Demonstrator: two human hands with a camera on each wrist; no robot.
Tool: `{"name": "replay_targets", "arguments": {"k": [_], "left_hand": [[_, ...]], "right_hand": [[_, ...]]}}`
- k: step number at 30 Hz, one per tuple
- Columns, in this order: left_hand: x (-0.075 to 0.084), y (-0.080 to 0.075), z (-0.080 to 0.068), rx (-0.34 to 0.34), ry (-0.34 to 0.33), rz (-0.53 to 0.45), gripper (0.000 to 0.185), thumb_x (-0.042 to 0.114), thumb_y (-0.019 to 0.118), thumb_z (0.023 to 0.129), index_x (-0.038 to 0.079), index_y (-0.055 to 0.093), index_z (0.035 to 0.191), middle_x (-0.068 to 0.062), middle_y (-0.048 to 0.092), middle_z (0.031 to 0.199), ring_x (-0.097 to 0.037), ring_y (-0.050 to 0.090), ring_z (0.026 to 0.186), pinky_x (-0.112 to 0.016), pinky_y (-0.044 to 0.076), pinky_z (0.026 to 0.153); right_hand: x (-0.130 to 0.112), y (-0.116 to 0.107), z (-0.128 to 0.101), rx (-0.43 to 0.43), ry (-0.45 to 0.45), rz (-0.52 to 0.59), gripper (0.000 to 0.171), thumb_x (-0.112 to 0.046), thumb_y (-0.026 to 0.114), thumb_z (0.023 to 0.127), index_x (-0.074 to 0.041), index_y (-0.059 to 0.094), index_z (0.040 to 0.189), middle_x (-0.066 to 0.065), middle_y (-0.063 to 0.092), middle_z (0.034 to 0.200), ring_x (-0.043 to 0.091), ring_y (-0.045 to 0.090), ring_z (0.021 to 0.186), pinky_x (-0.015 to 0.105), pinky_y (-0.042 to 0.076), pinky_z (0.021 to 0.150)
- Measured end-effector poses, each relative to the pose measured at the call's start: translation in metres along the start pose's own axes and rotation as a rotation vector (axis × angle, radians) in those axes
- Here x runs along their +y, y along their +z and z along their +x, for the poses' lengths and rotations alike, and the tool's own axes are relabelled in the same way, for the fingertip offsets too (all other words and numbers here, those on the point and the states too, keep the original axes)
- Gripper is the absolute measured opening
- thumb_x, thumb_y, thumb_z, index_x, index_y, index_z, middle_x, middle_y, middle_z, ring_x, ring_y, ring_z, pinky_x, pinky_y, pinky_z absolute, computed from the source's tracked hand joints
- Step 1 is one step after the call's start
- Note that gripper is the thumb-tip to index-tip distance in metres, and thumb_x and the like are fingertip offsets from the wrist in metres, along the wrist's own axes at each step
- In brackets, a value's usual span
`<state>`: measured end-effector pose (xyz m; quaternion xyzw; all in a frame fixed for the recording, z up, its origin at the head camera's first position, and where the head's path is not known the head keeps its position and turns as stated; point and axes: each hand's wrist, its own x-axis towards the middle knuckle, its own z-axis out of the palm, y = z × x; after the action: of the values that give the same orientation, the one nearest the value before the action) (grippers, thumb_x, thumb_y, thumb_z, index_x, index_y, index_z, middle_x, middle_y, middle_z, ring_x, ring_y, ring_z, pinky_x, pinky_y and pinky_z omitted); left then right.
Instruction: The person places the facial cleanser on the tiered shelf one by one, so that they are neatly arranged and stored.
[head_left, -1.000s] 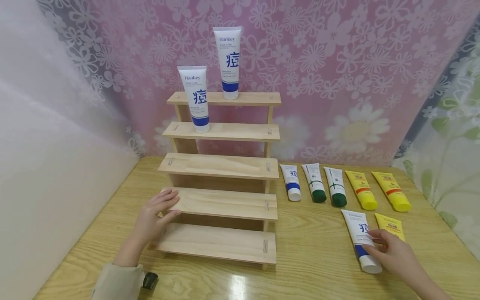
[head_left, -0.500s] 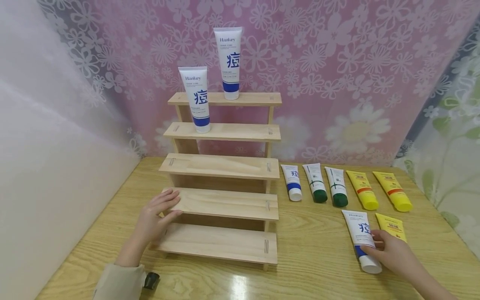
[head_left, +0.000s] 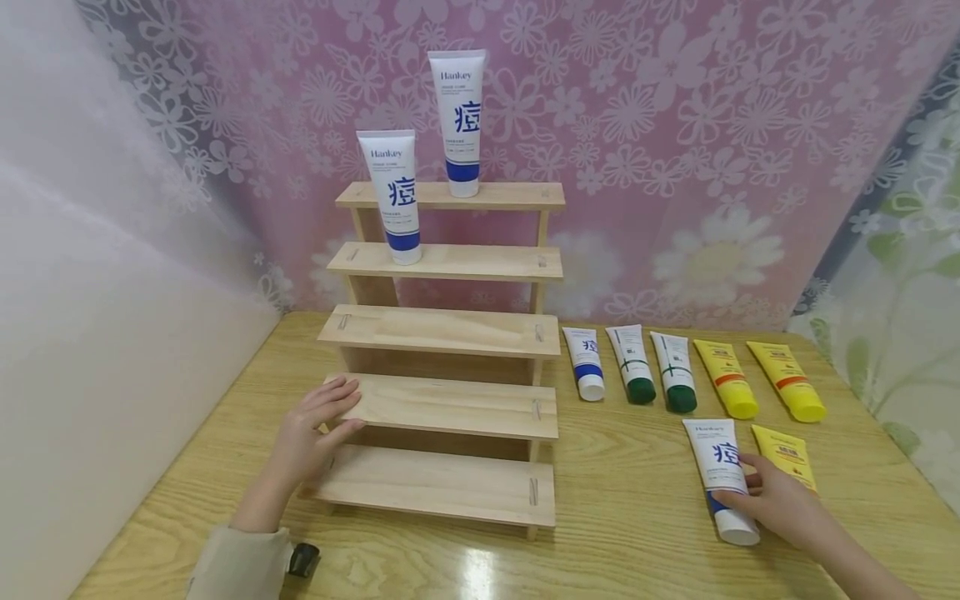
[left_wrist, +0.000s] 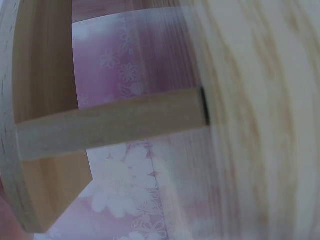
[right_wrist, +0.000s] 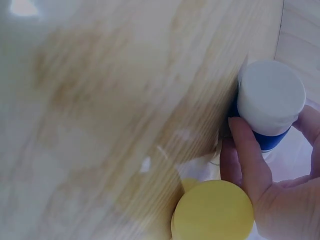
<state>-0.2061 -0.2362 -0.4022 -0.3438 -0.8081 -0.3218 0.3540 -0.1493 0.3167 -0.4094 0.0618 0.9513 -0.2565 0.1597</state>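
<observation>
The right hand [head_left: 780, 504] curls its fingers round the lower end of a white-and-blue tube [head_left: 720, 467] lying near the table's [head_left: 637, 550] front right corner; the hand hides part of the tube's blue band. Its label reads "Hankey" above a large blue character; the smaller print is illegible. A yellow tube [head_left: 786, 452] lies just beside it, half covered. The left hand [head_left: 315, 429] rests, fingers nearly straight, on the left end of the wooden stepped rack [head_left: 450, 408], whose upper steps carry two upright Hankey tubes [head_left: 393, 196].

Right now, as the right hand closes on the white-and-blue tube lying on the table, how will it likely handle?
The white-and-blue tube looks soft-walled, so probably gives when squeezed. Its flat body likely won't roll. The round white cap offers the right hand a firmer hold.
</observation>
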Motion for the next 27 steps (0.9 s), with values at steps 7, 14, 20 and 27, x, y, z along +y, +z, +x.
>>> {"name": "replay_targets", "arguments": {"k": [7, 14, 20, 27], "left_hand": [[0.000, 0.001, 0.001, -0.001, 0.000, 0.010, 0.037, 0.018, 0.067, 0.060, -0.001, 0.059, 0.090, -0.012, 0.053, 0.098, -0.029, 0.044, 0.095, -0.031, 0.033, 0.085], [-0.001, 0.001, 0.001, 0.012, 0.013, -0.014, 0.036, 0.017, 0.067, 0.060, -0.001, 0.060, 0.089, -0.014, 0.054, 0.097, -0.030, 0.044, 0.094, -0.032, 0.033, 0.084], [0.000, 0.001, 0.000, 0.019, 0.017, -0.011, 0.035, 0.018, 0.067, 0.060, -0.001, 0.060, 0.089, -0.014, 0.054, 0.096, -0.030, 0.044, 0.094, -0.031, 0.034, 0.084], [0.001, 0.000, 0.000, 0.009, 0.009, -0.006, 0.035, 0.017, 0.067, 0.059, -0.002, 0.060, 0.088, -0.013, 0.054, 0.097, -0.030, 0.044, 0.094, -0.032, 0.034, 0.084]], "right_hand": [[-0.001, -0.001, -0.001, -0.024, 0.016, 0.064, 0.095, -0.053, 0.053, 0.062, 0.012, 0.012, 0.119, 0.027, 0.045, 0.092, 0.026, 0.048, 0.076, 0.032, 0.044, 0.054], [0.000, 0.003, -0.005, -0.014, 0.043, 0.101, 0.097, -0.055, 0.053, 0.062, 0.009, 0.010, 0.121, 0.028, 0.042, 0.094, 0.026, 0.047, 0.076, 0.031, 0.043, 0.053], [0.001, 0.009, -0.003, 0.003, 0.035, 0.111, 0.096, -0.054, 0.052, 0.063, 0.007, 0.008, 0.122, 0.030, 0.039, 0.101, 0.033, 0.043, 0.084, 0.034, 0.044, 0.056], [-0.010, 0.013, -0.003, 0.039, 0.020, 0.207, 0.096, -0.052, 0.054, 0.062, 0.003, 0.005, 0.125, 0.030, 0.032, 0.109, 0.033, 0.042, 0.088, 0.031, 0.047, 0.057]]}}
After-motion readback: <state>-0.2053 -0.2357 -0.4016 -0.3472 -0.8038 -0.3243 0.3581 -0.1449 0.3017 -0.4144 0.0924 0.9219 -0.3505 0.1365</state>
